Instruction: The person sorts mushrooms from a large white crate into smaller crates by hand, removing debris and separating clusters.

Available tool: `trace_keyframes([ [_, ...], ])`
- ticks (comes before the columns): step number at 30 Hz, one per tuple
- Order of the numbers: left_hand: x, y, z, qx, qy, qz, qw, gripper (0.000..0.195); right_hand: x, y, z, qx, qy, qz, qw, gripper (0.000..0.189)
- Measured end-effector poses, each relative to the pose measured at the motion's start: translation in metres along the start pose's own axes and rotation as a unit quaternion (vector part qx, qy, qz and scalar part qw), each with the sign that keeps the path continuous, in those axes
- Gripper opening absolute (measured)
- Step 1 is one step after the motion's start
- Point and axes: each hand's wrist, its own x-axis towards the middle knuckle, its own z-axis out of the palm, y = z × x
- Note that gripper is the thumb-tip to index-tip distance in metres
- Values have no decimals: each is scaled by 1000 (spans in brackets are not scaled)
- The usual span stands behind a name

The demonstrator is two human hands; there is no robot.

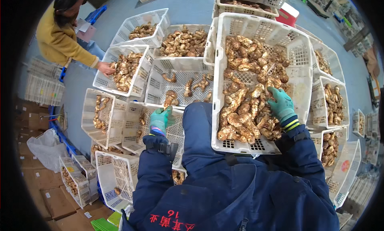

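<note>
My left hand [161, 120], in a green coated glove, holds a matsutake-like mushroom [170, 99] by its lower end, above the near rim of a white plastic crate [180, 63] where several mushrooms lie apart. My right hand [280, 103], gloved alike, is in the large white crate [264, 23] at my lap, its fingertips on the brown, scaly mushrooms [240, 114] heaped there. Whether it grips one cannot be told, as the fingers partly hide the contact.
At the upper left a co-worker [60, 41] in a yellow jacket reaches into another mushroom crate [100, 78]. More white crates stand close on both sides of me. Flat cardboard boxes [54, 201] and a clear plastic bag [48, 148] lie at the lower left.
</note>
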Motion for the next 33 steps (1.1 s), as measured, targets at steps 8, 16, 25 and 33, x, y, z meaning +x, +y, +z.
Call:
trace_keyframes([
  [8, -18, 17, 37, -41, -50, 152, 986, 53, -9, -36, -53, 661, -87, 62, 743, 40],
  [16, -161, 53, 116, 17, -476, 154, 866, 60, -25, -75, -48, 756, -168, -38, 631, 61],
  [25, -196, 39, 164, -52, -461, 111, 879, 44, -41, -87, -38, 735, -172, -26, 656, 62],
  [33, -184, 20, 168, 378, -199, 579, 695, 13, -58, -77, 23, 372, 72, -226, 897, 40],
])
